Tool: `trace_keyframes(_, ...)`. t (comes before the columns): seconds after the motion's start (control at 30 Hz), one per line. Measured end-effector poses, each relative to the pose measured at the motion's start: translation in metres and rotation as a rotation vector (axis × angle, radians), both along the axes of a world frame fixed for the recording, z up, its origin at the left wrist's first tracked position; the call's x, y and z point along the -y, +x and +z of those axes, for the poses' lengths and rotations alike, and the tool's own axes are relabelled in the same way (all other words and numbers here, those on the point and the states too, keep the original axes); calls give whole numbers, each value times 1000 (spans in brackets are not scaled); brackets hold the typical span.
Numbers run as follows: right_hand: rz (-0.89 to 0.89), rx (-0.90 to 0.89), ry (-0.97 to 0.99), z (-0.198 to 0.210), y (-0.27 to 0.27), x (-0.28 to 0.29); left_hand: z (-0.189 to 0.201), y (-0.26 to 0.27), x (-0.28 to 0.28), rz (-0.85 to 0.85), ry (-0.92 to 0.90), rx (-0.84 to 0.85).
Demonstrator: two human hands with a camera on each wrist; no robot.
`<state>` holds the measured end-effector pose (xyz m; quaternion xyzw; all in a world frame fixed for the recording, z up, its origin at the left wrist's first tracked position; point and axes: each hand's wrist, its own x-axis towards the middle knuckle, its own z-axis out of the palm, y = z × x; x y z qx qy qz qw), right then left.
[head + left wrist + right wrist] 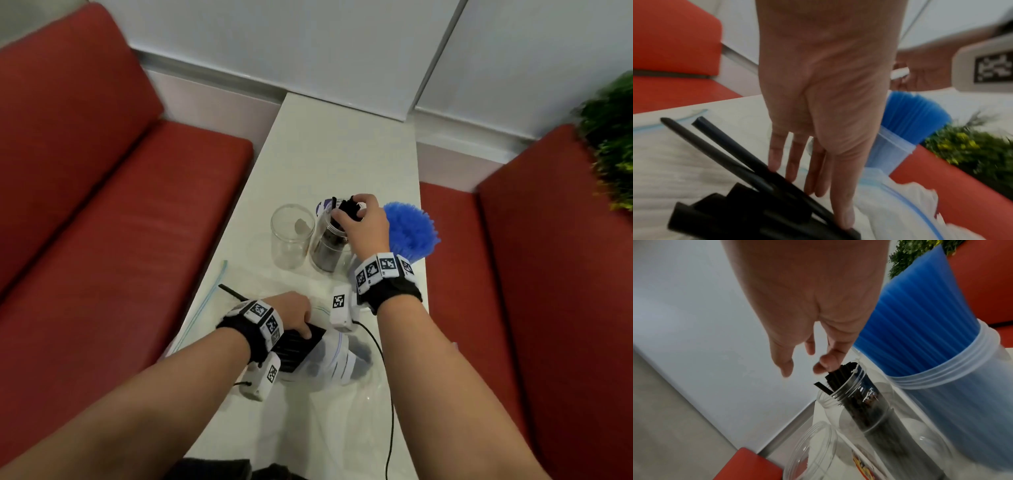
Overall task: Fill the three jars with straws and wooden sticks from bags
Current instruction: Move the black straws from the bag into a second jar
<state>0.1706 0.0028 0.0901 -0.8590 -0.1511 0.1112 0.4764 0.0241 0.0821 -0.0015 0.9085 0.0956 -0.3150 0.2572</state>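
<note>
Three clear jars stand mid-table. The left jar (293, 236) (813, 449) is empty. The middle jar (330, 248) (865, 404) holds black straws (840, 374). My right hand (361, 219) (824, 365) is above it, fingers curled over the straw tops. The right jar (953, 386) is packed with blue straws (411, 229) (914, 116). Nearer me, a bundle of black straws (298, 347) (748, 209) pokes out of a zip bag (339, 356) (900, 203). My left hand (296, 313) (813, 186) lies on the bundle with straight fingers, their tips touching the straws.
Red bench seats (102, 240) flank the narrow white table (342, 154) on both sides. An empty zip bag (205, 308) hangs over the table's left edge. A green plant (613, 144) stands at the far right. A black cable (387, 394) trails toward me.
</note>
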Motion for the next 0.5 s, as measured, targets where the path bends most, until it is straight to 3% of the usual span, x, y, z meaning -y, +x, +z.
trace_keyframes(0.1, -14, 171, 71, -2, -17, 4, -7, -1, 14, -113, 222, -23)
trace_keyframes(0.17, 46, 185, 39, -9, -30, 8, -11, -3, 19, -168, 314, 0)
trace_keyframes(0.37, 463, -313, -332, -43, -60, 40, -14, -4, 25, -242, 424, -11)
trace_keyframes(0.5, 628, -393, -569, -62, -81, 49, -11, -7, 26, -254, 459, -1)
